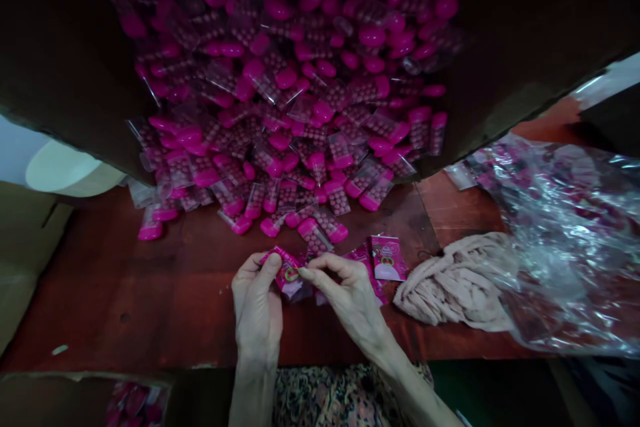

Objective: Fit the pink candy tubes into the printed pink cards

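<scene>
In front of me, above the table's near edge, my left hand (261, 300) pinches a small pink printed packet (287, 273) between thumb and fingers. The packet has a green-and-yellow mark and a pale lower part. My right hand (345, 290) grips its right edge with thumb and forefinger. Whether anything is inside it I cannot tell. Just right of my right hand lies a flat pink printed packet (387, 258), with more pink pieces partly under the hand. Beyond my fingers, clear containers with pink caps (314, 235), filled with small pink balls, lie close by.
A large heap of pink-capped containers (280, 140) spills from a dark open box (525, 33) onto the red table (150, 300). At right are a crumpled cloth (455, 283) and clear plastic bags (575, 247). A white bowl (70, 170) stands left; a carton (85, 393) sits lower left.
</scene>
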Tool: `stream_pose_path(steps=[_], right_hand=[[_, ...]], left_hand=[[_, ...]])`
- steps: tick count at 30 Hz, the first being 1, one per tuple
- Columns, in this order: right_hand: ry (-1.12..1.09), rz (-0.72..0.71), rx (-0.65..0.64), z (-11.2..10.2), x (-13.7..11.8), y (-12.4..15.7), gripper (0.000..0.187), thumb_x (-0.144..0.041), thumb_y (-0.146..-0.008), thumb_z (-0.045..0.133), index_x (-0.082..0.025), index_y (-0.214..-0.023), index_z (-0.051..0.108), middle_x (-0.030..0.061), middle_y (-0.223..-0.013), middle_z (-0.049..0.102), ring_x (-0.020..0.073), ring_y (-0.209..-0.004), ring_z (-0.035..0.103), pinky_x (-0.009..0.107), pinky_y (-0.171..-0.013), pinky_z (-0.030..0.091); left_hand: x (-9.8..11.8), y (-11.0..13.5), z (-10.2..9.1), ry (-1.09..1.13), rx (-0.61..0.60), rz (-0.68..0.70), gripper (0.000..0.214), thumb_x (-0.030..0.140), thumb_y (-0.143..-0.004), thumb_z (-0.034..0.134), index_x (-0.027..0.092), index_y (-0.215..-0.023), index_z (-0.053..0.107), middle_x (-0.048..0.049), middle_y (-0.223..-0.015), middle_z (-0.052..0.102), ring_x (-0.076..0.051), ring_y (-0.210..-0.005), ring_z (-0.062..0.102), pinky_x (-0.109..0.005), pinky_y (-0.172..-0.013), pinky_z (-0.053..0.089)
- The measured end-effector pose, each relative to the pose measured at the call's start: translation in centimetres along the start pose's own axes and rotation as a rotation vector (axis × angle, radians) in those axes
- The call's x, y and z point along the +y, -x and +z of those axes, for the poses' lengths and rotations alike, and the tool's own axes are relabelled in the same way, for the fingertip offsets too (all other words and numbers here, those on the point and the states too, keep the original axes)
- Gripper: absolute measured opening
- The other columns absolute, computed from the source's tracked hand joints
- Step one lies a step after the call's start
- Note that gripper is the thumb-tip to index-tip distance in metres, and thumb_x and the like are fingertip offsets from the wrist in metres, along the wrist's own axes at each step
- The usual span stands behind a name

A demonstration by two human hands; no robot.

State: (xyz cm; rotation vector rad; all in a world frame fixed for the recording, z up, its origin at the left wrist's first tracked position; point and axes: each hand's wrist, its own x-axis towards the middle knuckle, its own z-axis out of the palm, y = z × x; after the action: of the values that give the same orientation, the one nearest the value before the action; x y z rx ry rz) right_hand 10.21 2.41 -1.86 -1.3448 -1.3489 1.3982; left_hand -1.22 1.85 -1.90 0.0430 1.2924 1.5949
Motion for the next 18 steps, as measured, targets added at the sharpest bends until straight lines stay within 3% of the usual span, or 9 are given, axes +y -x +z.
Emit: stream_pose_path(steps=[3,6,11,13,18], right_hand=[[0.089,-0.091,-0.02,0.2,0.1,-0.1,0.03,-0.034,-0.087,0.052,-0.016,-0.063,0.059,-0.0041,-0.054,0.051,0.0094,-0.05,0.046,0.02,-0.048,0.036],[0.284,-0.226,0.074,-0.2,0.1,-0.6,0.036,-0.031,-0.092,0.041,-0.018,-0.061,0.054,-0.0034,-0.054,0.047,0.0102,-0.05,0.043,0.021,-0.05,0.037],[0.722,-0.26,0.344,-1.9,1.4,-3.3,0.015,-0.026,-0.086,0.048,-0.018,-0.084,0.06,0.0092,-0.082,0.056,0.0255,-0.082,0.05,0.039,-0.073,0.041],[0.868,-0.251,0.348,-2.2,2.2,-4.2,0.013,-0.024,-0.084,0.05,-0.017,-0.088,0.061,0.011,-0.083,0.056,0.0284,-0.082,0.05,0.042,-0.071,0.042],[0.852,-0.221,0.32,-2.6,2.8,-4.3,0.018,-0.02,-0.079,0.053,-0.013,-0.095,0.06,0.0125,-0.086,0.056,0.0287,-0.08,0.053,0.042,-0.067,0.046]], left_hand=[[-0.3,-0.2,-0.1,0.01,-0.004,-0.014,0.029,0.026,-0.045,0.085,0.013,-0.058,0.061,0.0027,-0.052,0.063,-0.007,-0.047,0.054,-0.017,-0.049,0.045],[-0.6,-0.5,-0.3,0.038,0.023,-0.048,0.03,0.028,-0.049,0.083,0.013,-0.061,0.06,0.0025,-0.054,0.063,-0.007,-0.049,0.055,-0.017,-0.052,0.046],[-0.3,-1.2,-0.6,0.106,0.11,-0.005,0.03,0.027,-0.05,0.083,0.015,-0.064,0.06,0.004,-0.057,0.065,-0.007,-0.052,0.057,-0.019,-0.057,0.047],[-0.1,-1.4,-0.5,0.11,0.104,0.015,0.028,0.027,-0.051,0.083,0.015,-0.064,0.061,0.0042,-0.058,0.064,-0.007,-0.052,0.058,-0.02,-0.058,0.047],[0.3,-1.5,-0.2,0.124,0.096,0.039,0.025,0.029,-0.055,0.081,0.016,-0.066,0.063,0.0035,-0.061,0.065,-0.008,-0.055,0.059,-0.021,-0.06,0.047]])
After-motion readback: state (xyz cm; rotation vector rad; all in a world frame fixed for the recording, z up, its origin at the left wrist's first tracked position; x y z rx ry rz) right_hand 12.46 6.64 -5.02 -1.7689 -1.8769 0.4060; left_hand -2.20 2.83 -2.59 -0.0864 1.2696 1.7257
